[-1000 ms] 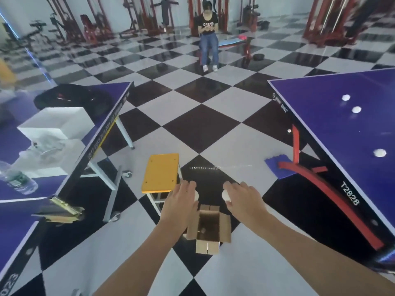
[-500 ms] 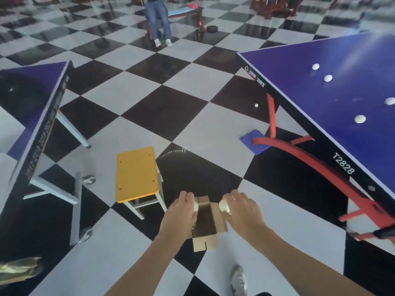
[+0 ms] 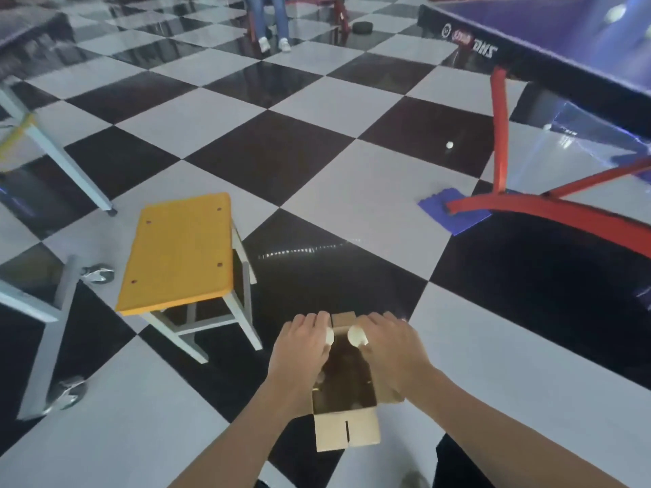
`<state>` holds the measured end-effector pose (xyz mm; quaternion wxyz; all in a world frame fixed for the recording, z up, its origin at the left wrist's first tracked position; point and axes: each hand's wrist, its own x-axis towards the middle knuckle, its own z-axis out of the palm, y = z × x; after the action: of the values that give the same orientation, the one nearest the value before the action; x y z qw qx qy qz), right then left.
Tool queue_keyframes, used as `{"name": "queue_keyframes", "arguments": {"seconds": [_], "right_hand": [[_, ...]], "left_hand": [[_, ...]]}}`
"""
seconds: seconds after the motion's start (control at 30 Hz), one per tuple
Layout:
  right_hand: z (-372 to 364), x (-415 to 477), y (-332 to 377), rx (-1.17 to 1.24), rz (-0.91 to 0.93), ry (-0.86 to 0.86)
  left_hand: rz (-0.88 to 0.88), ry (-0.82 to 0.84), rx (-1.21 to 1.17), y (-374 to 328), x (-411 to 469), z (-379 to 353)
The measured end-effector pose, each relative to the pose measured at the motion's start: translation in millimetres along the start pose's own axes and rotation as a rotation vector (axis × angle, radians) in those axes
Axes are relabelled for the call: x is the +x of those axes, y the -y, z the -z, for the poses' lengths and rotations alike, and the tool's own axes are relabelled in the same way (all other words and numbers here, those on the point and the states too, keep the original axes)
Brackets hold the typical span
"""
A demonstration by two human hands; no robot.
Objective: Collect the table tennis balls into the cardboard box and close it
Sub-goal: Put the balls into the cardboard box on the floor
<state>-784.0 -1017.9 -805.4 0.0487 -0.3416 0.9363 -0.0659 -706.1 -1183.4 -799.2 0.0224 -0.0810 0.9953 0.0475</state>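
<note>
A small cardboard box (image 3: 347, 433) stands open on the checkered floor, flaps spread. My left hand (image 3: 301, 350) hovers over its left side, closed around a white table tennis ball (image 3: 329, 336). My right hand (image 3: 391, 350) is over the right side, gripping another white ball (image 3: 356, 336). Both balls sit just above the box's dark opening. Inside, pale shapes that may be balls are barely visible. One loose ball (image 3: 449, 145) lies on the floor far ahead, near the red table leg. A blurred ball (image 3: 614, 12) rests on the blue table top.
A yellow-topped stool (image 3: 179, 251) stands just left of the box. The blue table tennis table (image 3: 528, 47) with red legs (image 3: 500, 135) is at right, another table's grey legs (image 3: 53, 156) at left. A person's legs (image 3: 269, 22) show at the far back.
The view has dropped closer to the floor and the box looks larger. Both hands have come down and closer together over the box opening, still holding their balls.
</note>
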Motion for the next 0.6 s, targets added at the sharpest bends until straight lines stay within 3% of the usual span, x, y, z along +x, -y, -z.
{"name": "queue_keyframes", "arguments": {"seconds": [0.27, 0.4, 0.6], "right_hand": [[-136.1, 8.1, -8.6, -0.026, 0.024, 0.012], [-164.4, 5.2, -2.8, -0.050, 0.039, 0.065], [-168.2, -0.6, -1.5, -0.038, 0.013, 0.071]], "left_hand": [[0.012, 0.080, -0.120, 17.0, 0.1, -131.2], [0.010, 0.152, -0.153, 13.4, -4.5, -151.8], [-0.018, 0.092, -0.202, 15.1, -14.2, -151.9]]}}
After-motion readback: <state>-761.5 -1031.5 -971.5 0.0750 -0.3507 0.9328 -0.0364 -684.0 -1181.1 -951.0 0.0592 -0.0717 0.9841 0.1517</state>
